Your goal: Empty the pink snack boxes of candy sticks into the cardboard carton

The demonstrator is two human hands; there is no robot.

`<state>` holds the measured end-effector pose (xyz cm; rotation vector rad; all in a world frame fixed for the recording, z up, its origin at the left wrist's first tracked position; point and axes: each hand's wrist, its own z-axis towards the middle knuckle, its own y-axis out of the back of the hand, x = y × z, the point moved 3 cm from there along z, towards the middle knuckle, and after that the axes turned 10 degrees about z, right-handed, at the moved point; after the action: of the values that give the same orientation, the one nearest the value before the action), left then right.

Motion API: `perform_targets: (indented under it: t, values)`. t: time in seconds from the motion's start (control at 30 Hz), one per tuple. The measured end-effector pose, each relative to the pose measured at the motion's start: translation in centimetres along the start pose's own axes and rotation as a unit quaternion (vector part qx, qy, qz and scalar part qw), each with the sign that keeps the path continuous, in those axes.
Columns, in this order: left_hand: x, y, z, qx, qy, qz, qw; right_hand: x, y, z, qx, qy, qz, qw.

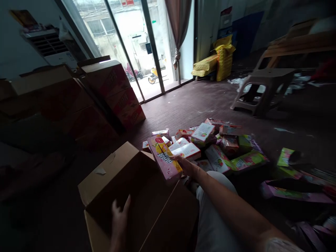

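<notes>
My right hand (pixel 183 164) grips a pink and yellow printed carton (pixel 165 157) with fruit pictures, held tilted over the right rim of a large open cardboard box (pixel 110 173). Inside that box, my left hand (pixel 120 213) is raised with thumb and fingers apart, holding nothing; it is slightly blurred. The inside of the box is dark, so its bottom is hard to make out. Just beyond my right hand lies a loose heap of similar cartons, among them a white one (pixel 203 132) and a green one (pixel 249 161).
Stacked cardboard boxes (pixel 115 84) stand at the left. More cartons and wrappers (pixel 296 192) lie at the right. A plastic stool (pixel 270 78) stands beyond them, with yellow sacks (pixel 224 57) near the glass door (pixel 154 45). My knee (pixel 217 185) is beside the box.
</notes>
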<state>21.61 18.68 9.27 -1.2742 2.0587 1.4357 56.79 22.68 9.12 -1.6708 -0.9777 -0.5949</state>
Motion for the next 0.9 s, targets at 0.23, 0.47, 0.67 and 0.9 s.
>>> perform_targets:
  t: [0.23,0.47,0.67,0.9]
  values:
    - [-8.7,-3.7,1.1,0.119,-0.114,-0.313,0.936,-4.6,-9.8,2.3,0.290,-0.068,0.021,0.954]
    - [-4.3,-0.7,2.7,0.035,-0.092,-0.270,0.958,-5.7,-12.7,3.3,0.181,0.281,-0.398,0.855]
    - [-1.0,1.0,5.0,0.045,-0.052,-0.074,0.995,-8.1,-15.2,1.2,0.317,0.432,-0.649,0.540]
    - [0.4,0.5,6.3,0.080,0.004,-0.126,0.989,-11.7,-15.1,2.9,0.403,0.349,-0.597,0.600]
